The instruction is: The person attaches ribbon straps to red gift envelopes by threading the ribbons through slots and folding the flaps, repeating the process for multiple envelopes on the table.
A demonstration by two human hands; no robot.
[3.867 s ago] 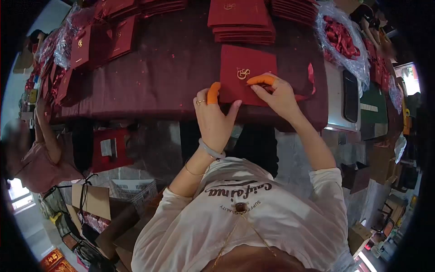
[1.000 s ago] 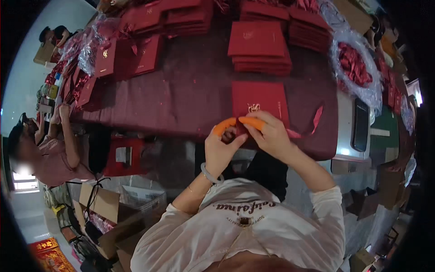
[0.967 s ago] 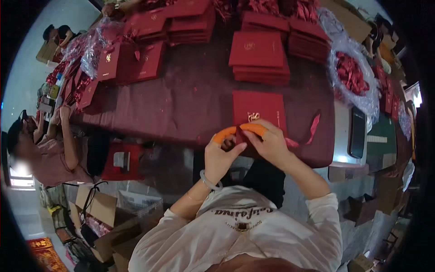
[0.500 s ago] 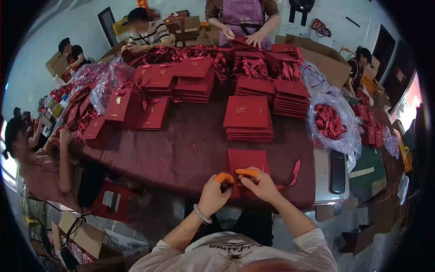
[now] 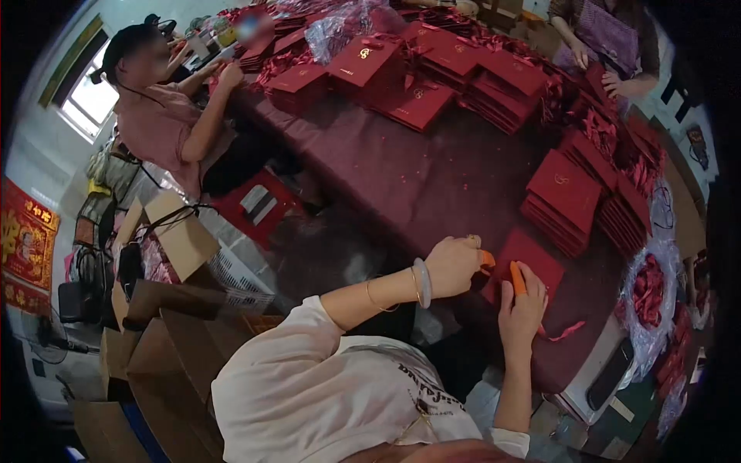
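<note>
A flat red paper bag (image 5: 536,258) lies near the front edge of the cloth-covered table. My left hand (image 5: 454,266), with a pale bangle and an orange cover on one finger, is closed at the bag's left edge; what its fingers pinch is hidden. My right hand (image 5: 523,305) rests on the bag's lower part, its fingers stretched out, one with an orange cover. Just right of this hand a loose red ribbon (image 5: 567,332) lies on the dark red cloth. Beyond the bag stands a stack of red bags (image 5: 562,193) with gold print.
More stacked red bags (image 5: 505,85) line the table's far side. Clear plastic wrap holds red ribbons (image 5: 648,289), near a black phone (image 5: 610,374). A co-worker (image 5: 166,116) sits at the left; another person (image 5: 610,38) handles bags across the table. Cardboard boxes (image 5: 181,239) stand at lower left.
The view has swung to the left, so the table now runs diagonally. My hands have drawn apart: the left is at the bag's left edge, and the right lies flatter on it.
</note>
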